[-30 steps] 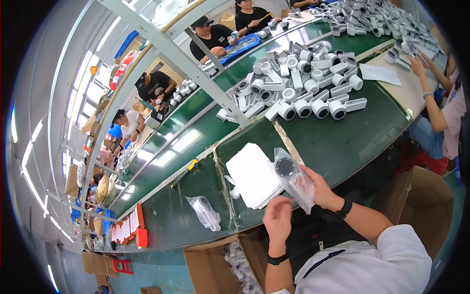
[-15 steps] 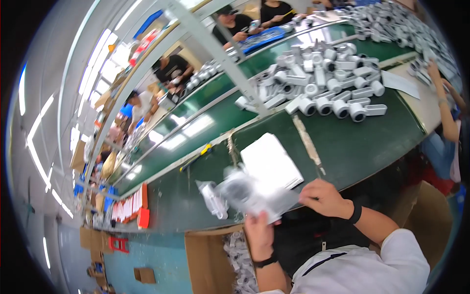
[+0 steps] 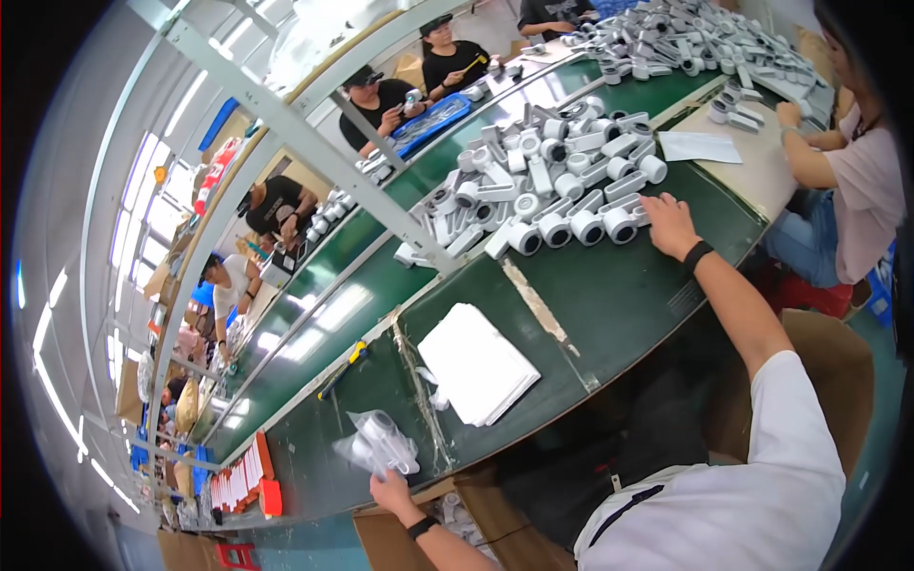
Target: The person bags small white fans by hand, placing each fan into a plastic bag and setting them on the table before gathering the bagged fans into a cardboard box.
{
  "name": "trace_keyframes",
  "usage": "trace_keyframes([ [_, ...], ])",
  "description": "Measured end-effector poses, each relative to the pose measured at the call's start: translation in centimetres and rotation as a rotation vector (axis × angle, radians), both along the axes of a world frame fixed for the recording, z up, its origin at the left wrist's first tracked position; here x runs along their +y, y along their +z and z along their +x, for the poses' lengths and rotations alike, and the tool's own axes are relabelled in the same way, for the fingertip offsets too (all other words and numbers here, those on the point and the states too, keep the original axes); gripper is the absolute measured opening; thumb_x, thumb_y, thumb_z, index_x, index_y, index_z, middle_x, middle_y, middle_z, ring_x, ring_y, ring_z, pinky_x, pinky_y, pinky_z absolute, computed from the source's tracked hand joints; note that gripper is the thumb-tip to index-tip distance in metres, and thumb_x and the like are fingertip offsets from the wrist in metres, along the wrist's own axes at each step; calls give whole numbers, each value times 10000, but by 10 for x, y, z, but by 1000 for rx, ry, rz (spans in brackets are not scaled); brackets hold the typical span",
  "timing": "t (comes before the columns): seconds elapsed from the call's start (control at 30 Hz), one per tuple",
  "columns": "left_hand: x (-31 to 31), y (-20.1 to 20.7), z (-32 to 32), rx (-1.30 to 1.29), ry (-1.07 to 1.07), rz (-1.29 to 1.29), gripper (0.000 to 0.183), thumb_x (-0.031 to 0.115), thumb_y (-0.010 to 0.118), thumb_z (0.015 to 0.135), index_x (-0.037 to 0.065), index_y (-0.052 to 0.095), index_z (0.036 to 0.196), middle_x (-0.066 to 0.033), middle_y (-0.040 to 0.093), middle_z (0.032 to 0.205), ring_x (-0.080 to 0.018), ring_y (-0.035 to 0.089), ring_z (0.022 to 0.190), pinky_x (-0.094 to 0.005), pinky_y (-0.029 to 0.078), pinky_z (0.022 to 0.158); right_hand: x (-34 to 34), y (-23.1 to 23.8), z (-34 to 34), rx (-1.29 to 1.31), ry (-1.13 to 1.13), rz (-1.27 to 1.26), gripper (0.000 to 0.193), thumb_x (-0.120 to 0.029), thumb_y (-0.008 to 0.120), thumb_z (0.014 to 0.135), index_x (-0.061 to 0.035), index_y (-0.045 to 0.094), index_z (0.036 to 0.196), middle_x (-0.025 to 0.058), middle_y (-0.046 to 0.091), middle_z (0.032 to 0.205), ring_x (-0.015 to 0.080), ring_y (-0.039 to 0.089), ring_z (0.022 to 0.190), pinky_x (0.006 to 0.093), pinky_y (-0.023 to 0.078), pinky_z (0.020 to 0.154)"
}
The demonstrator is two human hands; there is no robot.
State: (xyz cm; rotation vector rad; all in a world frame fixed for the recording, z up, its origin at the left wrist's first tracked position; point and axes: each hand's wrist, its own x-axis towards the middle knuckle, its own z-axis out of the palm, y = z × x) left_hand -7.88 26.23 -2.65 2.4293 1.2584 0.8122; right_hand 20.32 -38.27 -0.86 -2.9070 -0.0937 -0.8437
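Note:
At the table's near edge my left hand [image 3: 392, 495] has its fingers closed on a clear plastic bag [image 3: 388, 445] with a grey-white part inside. The bag lies low over the green tabletop; whether a second bagged part is under it I cannot tell. My right hand [image 3: 671, 226] is stretched out to the pile, fingers apart and bent, at the end of the rightmost grey-white camera-like housing [image 3: 621, 225] of the front row. Its fingertips seem to touch that housing. Between my hands lies a stack of white plastic bags [image 3: 476, 366].
A large pile of grey-white housings [image 3: 533, 167] spreads behind the front row. A yellow-handled cutter [image 3: 345, 367] lies left of the bags. A metal post [image 3: 314, 143] rises at the table's far edge. Below stands an open carton [image 3: 486, 509]; a co-worker [image 3: 838, 162] sits at right.
My right hand has left the bag and reached forward to the pile. My left hand has carried the bagged part leftward and down to the table. The view has shifted.

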Motion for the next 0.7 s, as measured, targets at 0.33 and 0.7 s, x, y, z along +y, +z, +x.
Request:
trace_keyframes([
  [0.33, -177, 55, 86, -261, -851, 170, 342, 221, 763, 753, 22, 662, 1012, -157, 632, 1033, -352, 579, 979, -428, 459, 862, 40, 32, -49, 167, 239, 497, 333, -131, 681, 785, -54, 571, 1090, 174, 577, 999, 388, 596, 894, 436, 486, 787],
  [0.7, -202, 39, 113, 90, -820, 194, 112, 153, 649, 835, 80, 711, 893, -109, 657, 865, -321, 575, 827, -430, 454, 734, 124, 45, -136, 599, 593, 1326, 350, -166, 675, 851, -21, 551, 1145, 42, 612, 871, 97, 572, 673, 270, 487, 617],
])
